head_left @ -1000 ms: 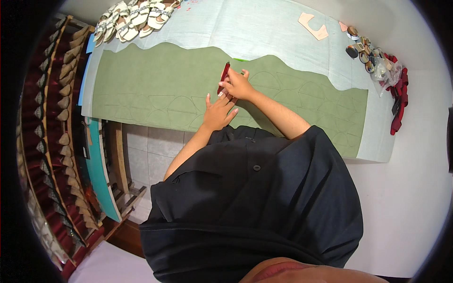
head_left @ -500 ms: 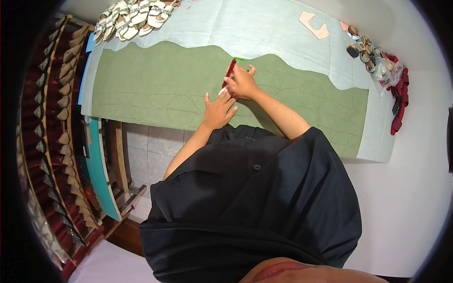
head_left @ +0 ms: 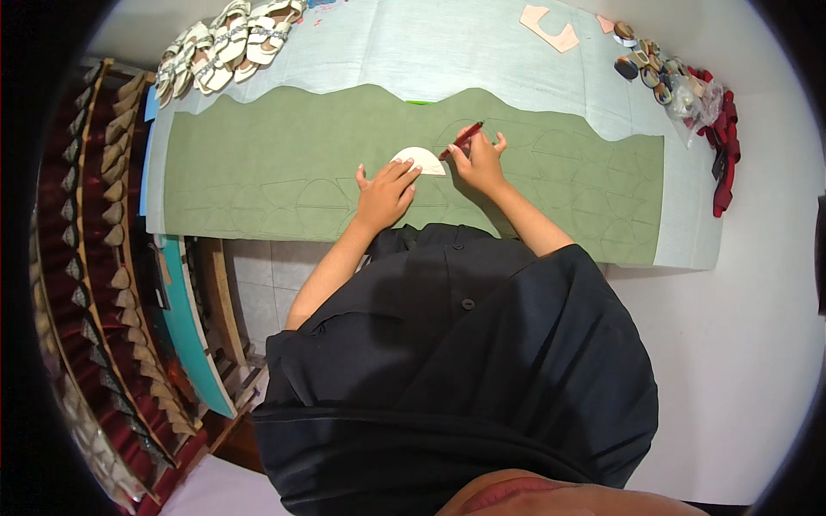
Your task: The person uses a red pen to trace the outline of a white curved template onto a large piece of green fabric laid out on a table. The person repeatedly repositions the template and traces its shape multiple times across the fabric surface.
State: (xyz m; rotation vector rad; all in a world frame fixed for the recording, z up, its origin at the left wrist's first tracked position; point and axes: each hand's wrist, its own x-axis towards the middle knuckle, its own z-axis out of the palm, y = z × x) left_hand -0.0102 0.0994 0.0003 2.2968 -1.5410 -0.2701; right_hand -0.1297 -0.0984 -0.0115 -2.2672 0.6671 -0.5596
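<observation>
A wavy-edged green sheet of material (head_left: 249, 146) lies across the table, with curved outlines drawn over its near and right parts. On it rests a white half-round template (head_left: 426, 161). My left hand (head_left: 383, 198) lies on the template's left part, fingers stretched flat and thumb apart. My right hand (head_left: 482, 168) grips a dark red pen (head_left: 463, 140), its tip close to the template's right edge. Whether the tip touches the sheet is too small to tell.
The table (head_left: 430, 52) has a pale cover. White sandals (head_left: 228, 43) stand at its far left. Pink cut pieces (head_left: 551, 30), small round parts (head_left: 641, 60), a clear plastic bag (head_left: 693, 99) and red fabric (head_left: 724, 155) lie far right. Racks of shoe parts (head_left: 120, 258) line the left.
My right hand has moved right and down, away from my left hand, still gripping the pen. The white template, hidden before, now shows. My left hand has shifted slightly left.
</observation>
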